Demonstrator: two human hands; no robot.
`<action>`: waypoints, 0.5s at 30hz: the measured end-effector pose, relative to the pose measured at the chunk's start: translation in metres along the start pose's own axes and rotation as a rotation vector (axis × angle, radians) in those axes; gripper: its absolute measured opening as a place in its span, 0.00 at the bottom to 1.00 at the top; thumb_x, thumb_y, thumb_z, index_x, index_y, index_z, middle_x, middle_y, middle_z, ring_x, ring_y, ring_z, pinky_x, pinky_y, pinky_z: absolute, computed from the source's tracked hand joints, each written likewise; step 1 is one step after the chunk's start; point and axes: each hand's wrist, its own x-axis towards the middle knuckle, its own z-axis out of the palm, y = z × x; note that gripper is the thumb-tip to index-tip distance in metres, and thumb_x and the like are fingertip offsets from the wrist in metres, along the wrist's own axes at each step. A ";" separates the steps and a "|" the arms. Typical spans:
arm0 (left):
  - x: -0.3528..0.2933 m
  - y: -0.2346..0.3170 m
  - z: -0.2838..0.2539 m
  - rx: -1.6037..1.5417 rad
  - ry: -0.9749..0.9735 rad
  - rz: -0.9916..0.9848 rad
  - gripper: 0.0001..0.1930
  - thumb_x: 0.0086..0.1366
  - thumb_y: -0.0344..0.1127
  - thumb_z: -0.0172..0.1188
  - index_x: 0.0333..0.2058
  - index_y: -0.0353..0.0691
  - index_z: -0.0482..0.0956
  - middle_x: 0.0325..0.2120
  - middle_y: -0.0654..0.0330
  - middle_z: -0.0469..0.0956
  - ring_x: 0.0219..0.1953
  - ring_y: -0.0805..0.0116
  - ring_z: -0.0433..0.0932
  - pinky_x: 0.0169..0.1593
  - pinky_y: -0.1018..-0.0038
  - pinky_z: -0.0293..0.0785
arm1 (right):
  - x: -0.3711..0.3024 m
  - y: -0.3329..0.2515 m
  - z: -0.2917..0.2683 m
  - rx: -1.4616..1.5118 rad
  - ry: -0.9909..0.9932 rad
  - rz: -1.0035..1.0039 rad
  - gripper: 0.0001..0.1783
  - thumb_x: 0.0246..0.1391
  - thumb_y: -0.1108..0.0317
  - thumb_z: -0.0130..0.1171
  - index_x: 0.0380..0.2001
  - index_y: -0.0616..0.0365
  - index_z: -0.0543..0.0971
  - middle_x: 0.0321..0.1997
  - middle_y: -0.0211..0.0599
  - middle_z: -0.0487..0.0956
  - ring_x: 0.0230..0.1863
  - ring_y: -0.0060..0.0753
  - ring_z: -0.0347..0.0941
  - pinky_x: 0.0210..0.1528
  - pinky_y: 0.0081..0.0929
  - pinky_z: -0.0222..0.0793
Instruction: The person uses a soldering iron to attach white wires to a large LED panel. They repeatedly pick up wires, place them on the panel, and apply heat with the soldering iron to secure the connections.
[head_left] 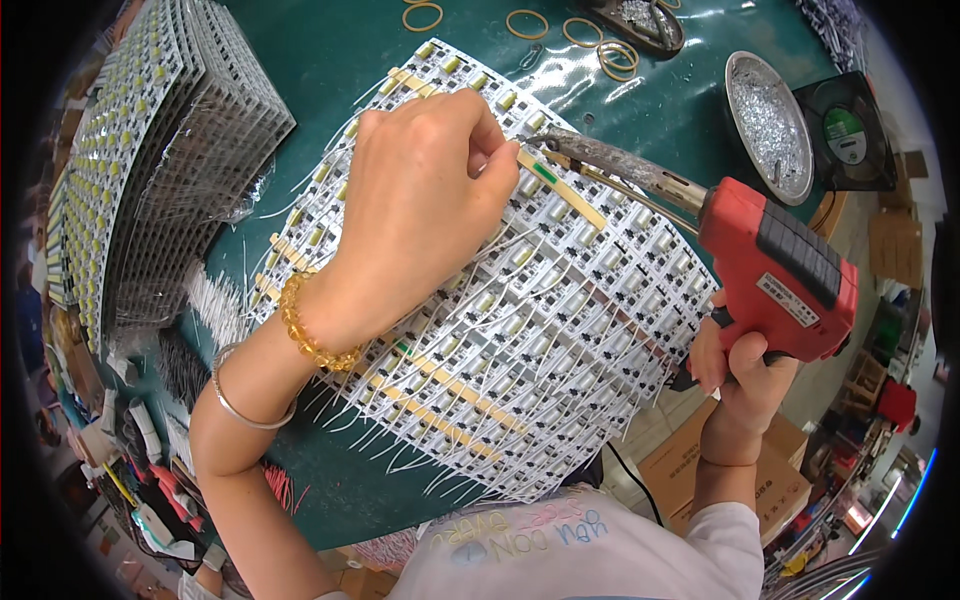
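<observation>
My right hand [743,370] is wrapped round the grip of a red and black soldering gun [775,265]. The gun's dark metal tip points left and meets the circuit board panel [620,290] close to my left fingertips. My left hand [430,190] is closed in a pinch over the upper part of the panel; what its fingers hold is hidden. White panel sections carry rows of small components, and many thin white wires [540,280] trail across them. Pale yellow strips [575,200] lie across the panel, one right beside the tip.
Tall stacks of similar panels [150,170] stand at the left. Bundles of white wires [215,305] and dark wires [180,370] lie below them. A metal dish of silvery bits [770,130] and a black fan [848,130] are at the right. Rubber bands [618,60] lie at the back.
</observation>
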 end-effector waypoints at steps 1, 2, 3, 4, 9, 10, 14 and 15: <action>0.000 0.000 0.000 -0.009 -0.003 -0.005 0.08 0.53 0.31 0.61 0.22 0.32 0.75 0.18 0.58 0.76 0.20 0.70 0.74 0.29 0.77 0.70 | 0.000 0.000 0.000 0.002 -0.002 0.007 0.33 0.51 0.45 0.56 0.41 0.70 0.67 0.08 0.28 0.64 0.07 0.18 0.58 0.11 0.16 0.54; 0.000 0.000 0.000 -0.002 -0.004 -0.005 0.08 0.53 0.31 0.61 0.22 0.32 0.75 0.18 0.58 0.76 0.20 0.70 0.74 0.29 0.77 0.70 | 0.000 0.000 -0.001 0.005 -0.004 0.015 0.33 0.51 0.45 0.56 0.41 0.70 0.67 0.08 0.28 0.64 0.07 0.18 0.58 0.11 0.16 0.54; 0.000 0.000 0.000 0.005 -0.004 -0.005 0.08 0.53 0.30 0.61 0.21 0.32 0.75 0.17 0.58 0.76 0.20 0.70 0.74 0.29 0.77 0.70 | 0.000 -0.001 -0.001 0.007 -0.006 0.022 0.33 0.51 0.46 0.57 0.41 0.70 0.67 0.08 0.28 0.64 0.07 0.18 0.58 0.11 0.16 0.54; 0.001 0.000 0.000 0.011 -0.004 -0.004 0.08 0.53 0.30 0.61 0.21 0.32 0.75 0.17 0.58 0.76 0.20 0.70 0.74 0.29 0.77 0.71 | 0.000 -0.001 -0.001 0.004 -0.008 0.026 0.33 0.51 0.46 0.57 0.41 0.71 0.67 0.08 0.28 0.64 0.07 0.18 0.58 0.11 0.16 0.54; 0.001 0.002 0.001 0.048 0.003 0.027 0.08 0.53 0.31 0.61 0.21 0.32 0.75 0.18 0.57 0.76 0.20 0.69 0.75 0.29 0.76 0.71 | 0.000 -0.001 0.004 -0.070 0.007 -0.018 0.33 0.51 0.48 0.58 0.41 0.72 0.66 0.09 0.29 0.65 0.08 0.18 0.58 0.12 0.17 0.55; 0.001 0.002 0.000 0.058 0.005 0.034 0.08 0.52 0.31 0.61 0.21 0.32 0.75 0.18 0.57 0.76 0.20 0.68 0.75 0.29 0.76 0.71 | 0.000 -0.001 0.003 -0.078 0.004 -0.013 0.33 0.51 0.48 0.58 0.42 0.72 0.66 0.09 0.29 0.65 0.08 0.18 0.58 0.12 0.17 0.55; 0.001 0.004 -0.002 0.069 -0.005 0.042 0.08 0.52 0.31 0.61 0.21 0.32 0.75 0.18 0.57 0.76 0.21 0.67 0.76 0.30 0.75 0.72 | -0.003 0.001 0.003 -0.087 0.035 0.008 0.35 0.51 0.47 0.58 0.43 0.73 0.66 0.08 0.28 0.64 0.07 0.17 0.57 0.11 0.16 0.54; 0.001 0.004 -0.002 0.074 -0.006 0.050 0.08 0.52 0.31 0.61 0.21 0.32 0.75 0.18 0.56 0.76 0.21 0.67 0.76 0.30 0.75 0.72 | -0.003 0.001 0.004 -0.084 0.053 0.012 0.35 0.51 0.47 0.58 0.43 0.73 0.66 0.08 0.28 0.64 0.07 0.17 0.57 0.11 0.16 0.53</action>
